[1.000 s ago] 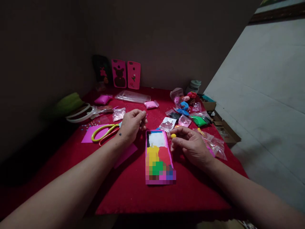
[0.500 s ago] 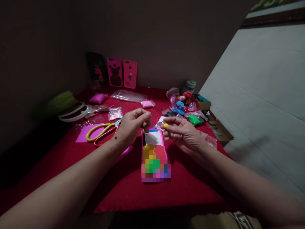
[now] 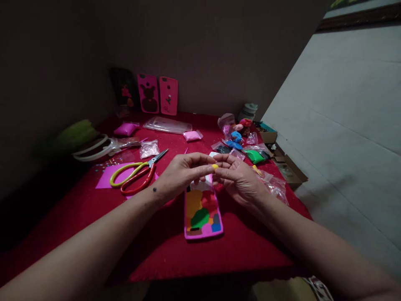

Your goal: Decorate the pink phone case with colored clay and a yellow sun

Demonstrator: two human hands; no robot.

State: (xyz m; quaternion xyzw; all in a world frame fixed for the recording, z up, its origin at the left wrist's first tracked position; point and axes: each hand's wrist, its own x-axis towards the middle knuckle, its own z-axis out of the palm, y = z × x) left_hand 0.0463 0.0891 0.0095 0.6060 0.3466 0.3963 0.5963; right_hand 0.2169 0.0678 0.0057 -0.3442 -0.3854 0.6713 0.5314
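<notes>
A small lump of yellow modelling clay [image 3: 215,166] is pinched between the fingertips of both hands. My left hand [image 3: 191,170] presses it from one side with thumb and fingers. On the other side my right hand [image 3: 236,175] grips it the same way. Below them on the red cloth lies a phone case [image 3: 200,217] with a pink rim, covered in patches of yellow, red, green, blue, pink and brown. Its upper end, with a white patch, is partly hidden by the hands.
Scissors [image 3: 138,173] with yellow and red handles lie left on pink paper [image 3: 108,175]. Clear cases [image 3: 167,125] and clay packets [image 3: 255,156] are farther back. Decorated cases [image 3: 148,94] lean on the wall. Cardboard boxes [image 3: 290,169] stand right of the table.
My left hand has moved right and closed on the yellow clay, which only my right hand held before. The hands now meet above the case's upper end.
</notes>
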